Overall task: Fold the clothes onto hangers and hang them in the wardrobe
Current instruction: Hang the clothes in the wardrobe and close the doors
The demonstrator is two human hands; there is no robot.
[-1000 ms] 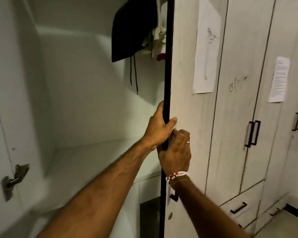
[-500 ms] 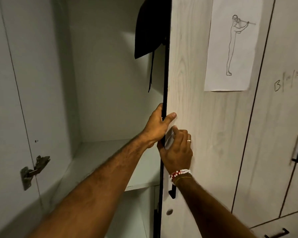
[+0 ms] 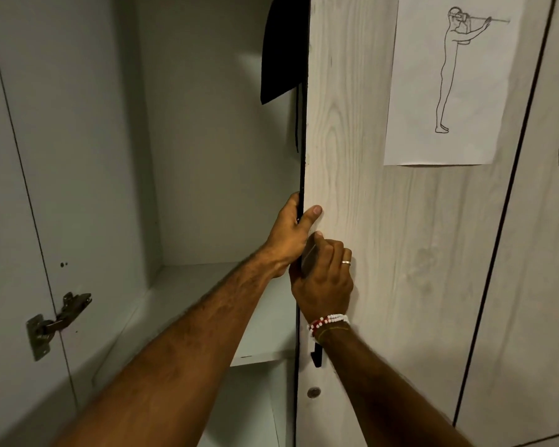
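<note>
We face the pale wood-grain wardrobe door (image 3: 352, 156), its black edge running upright between our hands, with the grey-white wardrobe compartment (image 3: 191, 156) open to its left. The black garment (image 3: 281, 50) hangs at the top of that compartment, above both hands and partly behind the door edge. A paper sheet with a figure sketch (image 3: 449, 82) is stuck on the door. Our left hand (image 3: 291, 233) wraps the edge, thumb on the face. Our right hand (image 3: 323, 279) curls just below, seemingly around the door's black handle (image 3: 317, 356). A metal hinge (image 3: 55, 321) sits low left.

Top edge cuts off dark garment (image 3: 279, 50); obj (image 3: 309, 261) in right hand (image 3: 323, 282) mostly hidden.
</note>
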